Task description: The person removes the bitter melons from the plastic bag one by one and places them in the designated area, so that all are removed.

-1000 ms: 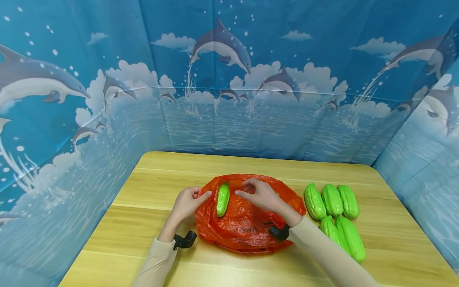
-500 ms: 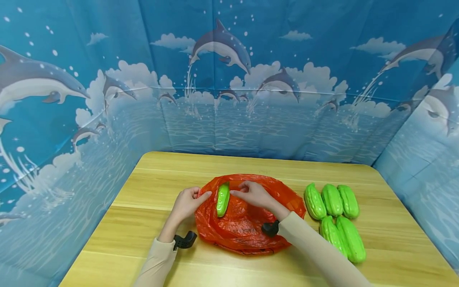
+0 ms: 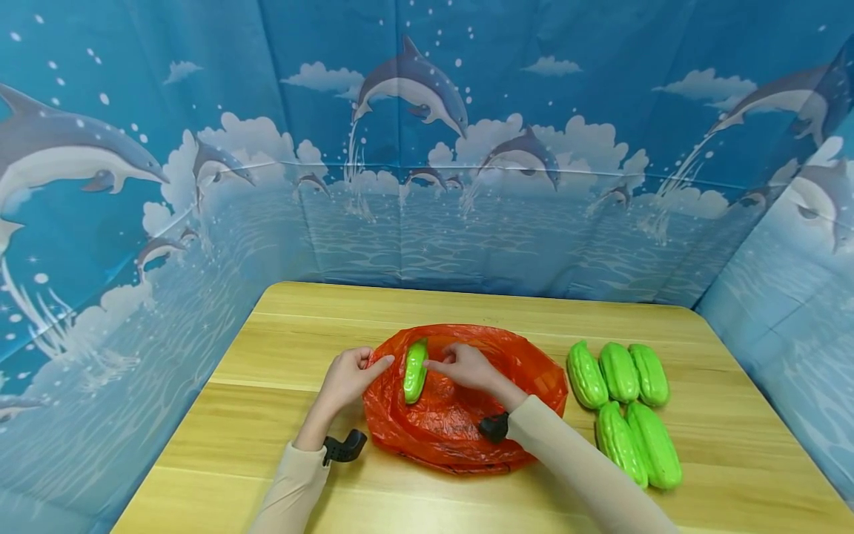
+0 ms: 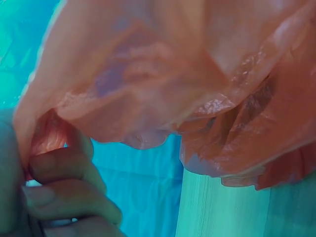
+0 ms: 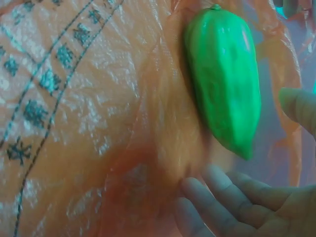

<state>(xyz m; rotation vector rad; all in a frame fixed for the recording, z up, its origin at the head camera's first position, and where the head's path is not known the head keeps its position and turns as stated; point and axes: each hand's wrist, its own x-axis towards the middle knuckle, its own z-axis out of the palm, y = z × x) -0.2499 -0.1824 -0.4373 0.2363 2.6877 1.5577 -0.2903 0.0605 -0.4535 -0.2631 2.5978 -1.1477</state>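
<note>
A red plastic bag [image 3: 460, 452] lies on the table with its mouth spread wide. One glossy green ridged gourd [image 3: 415, 374] sits inside at the left; the right wrist view shows the gourd [image 5: 224, 79] whole, pointed end toward the hand. My left hand [image 3: 350, 378] pinches the bag's left rim between thumb and fingers, and the left wrist view shows its curled fingers [image 4: 69, 197] at the film. Over the bag's mouth, my right hand [image 3: 470, 367] reaches toward the gourd. Its fingers [image 5: 237, 197] and thumb [image 5: 298, 106] are spread around the pointed end, apart from it.
Several more green gourds [image 3: 620, 371] lie grouped on the wooden table [image 3: 267, 415], to the right of the bag. My right sleeve [image 3: 574, 460] passes close to the nearest ones. A blue dolphin-print curtain [image 3: 427, 222] surrounds the table's back and sides.
My right hand has moved left over the bag's mouth, closer to the gourd inside. The left hand keeps its hold on the rim, and the gourds stay where they were.
</note>
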